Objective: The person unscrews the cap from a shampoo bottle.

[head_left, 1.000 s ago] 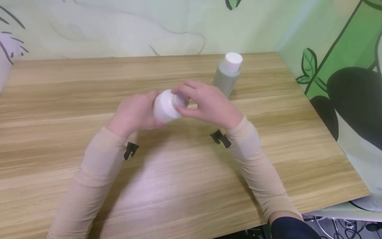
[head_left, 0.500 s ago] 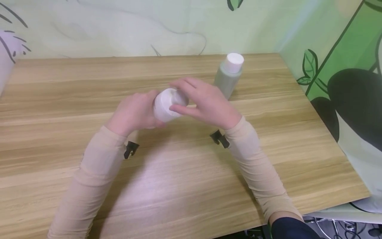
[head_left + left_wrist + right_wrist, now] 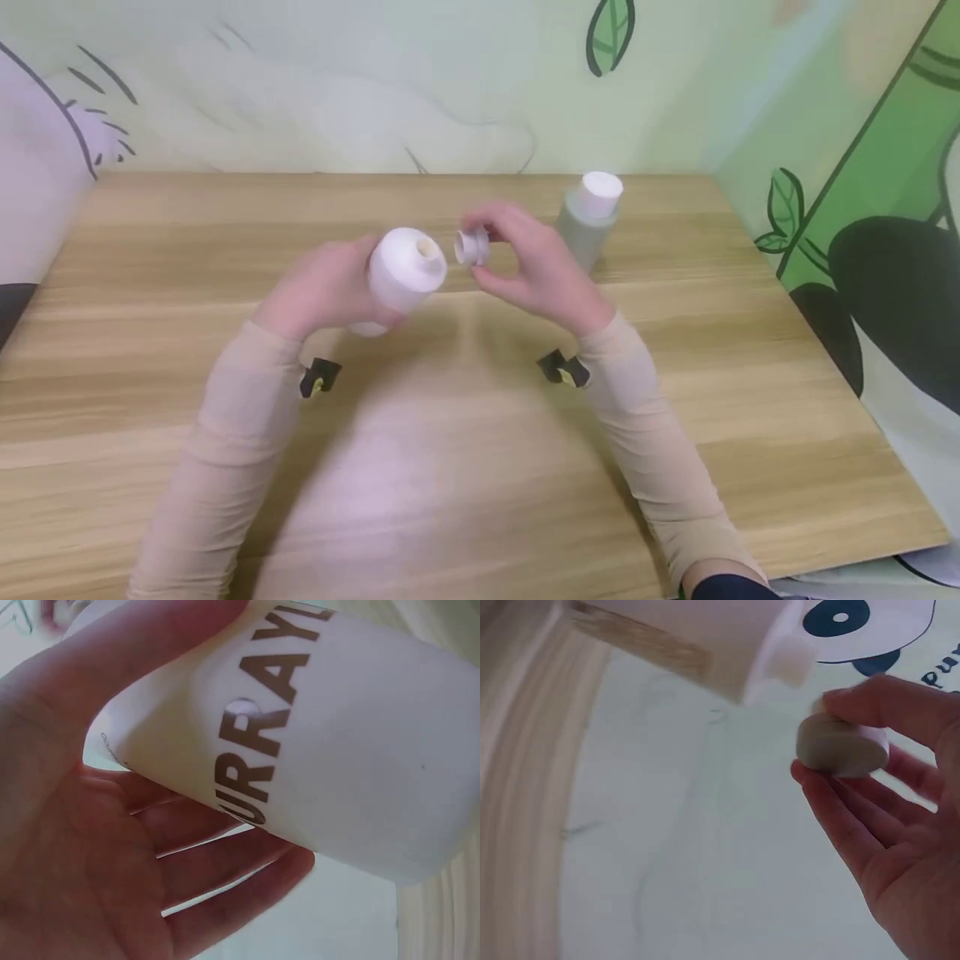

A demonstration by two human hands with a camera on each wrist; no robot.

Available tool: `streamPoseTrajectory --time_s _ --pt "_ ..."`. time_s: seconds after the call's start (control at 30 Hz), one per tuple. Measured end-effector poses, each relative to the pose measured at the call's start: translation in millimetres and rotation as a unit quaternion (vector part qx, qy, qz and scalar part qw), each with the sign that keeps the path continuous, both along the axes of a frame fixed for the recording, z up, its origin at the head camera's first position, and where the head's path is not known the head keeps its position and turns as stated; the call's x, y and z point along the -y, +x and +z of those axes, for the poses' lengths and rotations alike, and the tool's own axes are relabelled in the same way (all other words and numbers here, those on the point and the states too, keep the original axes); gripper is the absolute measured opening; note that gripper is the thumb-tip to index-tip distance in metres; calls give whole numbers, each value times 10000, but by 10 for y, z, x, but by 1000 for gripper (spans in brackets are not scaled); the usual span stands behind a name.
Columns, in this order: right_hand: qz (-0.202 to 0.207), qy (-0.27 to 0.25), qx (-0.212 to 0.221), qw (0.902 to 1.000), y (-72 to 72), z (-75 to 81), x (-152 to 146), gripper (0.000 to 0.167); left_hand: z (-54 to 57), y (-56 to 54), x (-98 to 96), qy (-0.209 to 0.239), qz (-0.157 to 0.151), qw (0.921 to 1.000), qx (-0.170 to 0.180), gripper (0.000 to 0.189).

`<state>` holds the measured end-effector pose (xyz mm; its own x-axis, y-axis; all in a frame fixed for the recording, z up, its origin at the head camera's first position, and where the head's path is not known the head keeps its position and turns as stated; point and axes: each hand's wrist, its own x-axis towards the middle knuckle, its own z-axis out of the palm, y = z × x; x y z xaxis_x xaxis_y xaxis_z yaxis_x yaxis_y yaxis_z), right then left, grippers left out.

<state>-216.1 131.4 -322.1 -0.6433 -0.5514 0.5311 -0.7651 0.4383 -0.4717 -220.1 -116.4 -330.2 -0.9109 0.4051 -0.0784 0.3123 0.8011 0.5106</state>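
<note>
My left hand [image 3: 322,287] grips a white bottle [image 3: 401,275] round its body, tilted with its open mouth facing up and to the right. Large brown letters run across the bottle [image 3: 360,742] in the left wrist view. Between thumb and fingers my right hand [image 3: 536,271] pinches a small white cap [image 3: 472,247], just right of the bottle's mouth and apart from it. In the right wrist view the cap [image 3: 841,746] shows in the fingers, below the blurred bottle neck [image 3: 791,660].
A grey-green bottle [image 3: 585,229] with a white lid stands upright behind my right hand, near the table's back edge. The wooden table [image 3: 465,467] meets a painted wall [image 3: 337,100] at the back and right.
The cap was on the bottle under my right hand; now it is off and held to the right of it. The bottle's mouth is uncovered. The head view has tilted up slightly.
</note>
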Motion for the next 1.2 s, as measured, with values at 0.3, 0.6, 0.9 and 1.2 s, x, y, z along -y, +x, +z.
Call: streamPoseTrajectory --time_s 0.3,0.6,0.9,1.2 --pt "-911 -783 1737 9774 -184 -472 78 47 -173 -245 536 543 426 9974 208 71" --pt "-555 -83 2910 9551 -230 -783 277 55 -296 -386 832 954 511 9922 625 75" --pt "-464 1317 2684 9531 -233 -859 337 52 -302 -508 840 1245 154 9887 818 78" --pt "-452 1913 2375 9513 -186 -860 346 49 -302 -532 800 1040 68 9879 1151 80"
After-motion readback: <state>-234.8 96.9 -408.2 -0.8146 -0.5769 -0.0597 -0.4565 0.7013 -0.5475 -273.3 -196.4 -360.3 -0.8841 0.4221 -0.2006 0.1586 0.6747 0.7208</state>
